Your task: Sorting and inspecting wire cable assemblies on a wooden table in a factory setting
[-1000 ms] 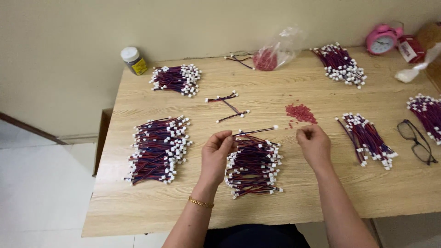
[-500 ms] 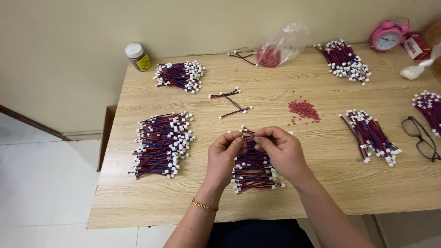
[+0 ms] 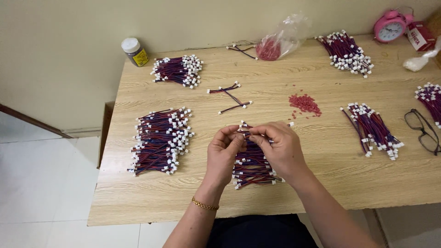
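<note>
We pinch one short wire lead (image 3: pixel 244 133) between the fingers of our left hand (image 3: pixel 223 154) and right hand (image 3: pixel 281 149), above the lead bundle (image 3: pixel 252 166) on the tabletop (image 3: pixel 321 183), apparently fitting its end, which needs fine alignment.

Head view, single camera: worn above the fingers (image 3: pixel 239 138), looking steeply down and forward across the surface (image 3: pixel 275 98) to the wall beyond. Moderately near; fingers sit low-centre, floor (image 3: pixel 41 183) visible to their left, forearms entering from the bottom edge. No second view.
</note>
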